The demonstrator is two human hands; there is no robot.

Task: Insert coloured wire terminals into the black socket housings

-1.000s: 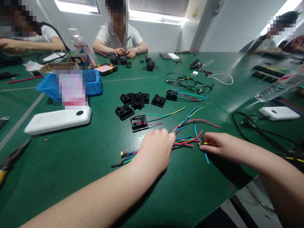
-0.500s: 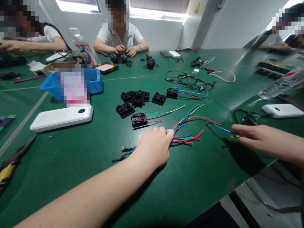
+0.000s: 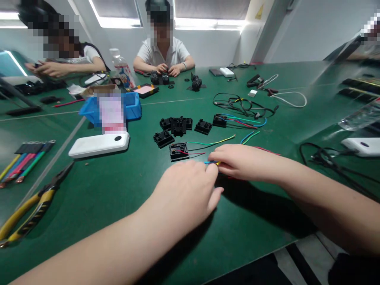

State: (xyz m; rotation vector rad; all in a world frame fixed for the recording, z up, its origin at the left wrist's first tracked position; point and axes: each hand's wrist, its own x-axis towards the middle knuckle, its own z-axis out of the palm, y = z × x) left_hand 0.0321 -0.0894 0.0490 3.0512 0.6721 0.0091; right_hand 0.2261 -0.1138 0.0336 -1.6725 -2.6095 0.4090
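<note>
My right hand (image 3: 240, 160) reaches in from the right with its fingers pinched on a blue wire (image 3: 210, 162), and a bit of yellow shows at the fingertips. Beside it, my left hand (image 3: 188, 186) is low over the table, thumb spread away from the index finger; its other fingertips are hidden. Most of the loose wire bundle is covered by my hands; blue and green ends (image 3: 249, 137) and a red wire (image 3: 268, 151) stick out past the right hand. Just beyond my left hand lies a black socket module (image 3: 178, 152) with green, black and red wires attached.
Several black modules (image 3: 178, 126) lie farther back, one wired (image 3: 219, 120). At left are yellow-handled pliers (image 3: 44, 200), coloured wires (image 3: 25, 162), a white power bank (image 3: 99, 145) and a blue bin (image 3: 133, 106). Black cables (image 3: 237, 103) lie behind. Co-workers sit across the table.
My right hand has moved left with the blue wire, up against my left hand. My left thumb has spread out, and the bundle's terminal ends are now hidden. The view has shifted left.
</note>
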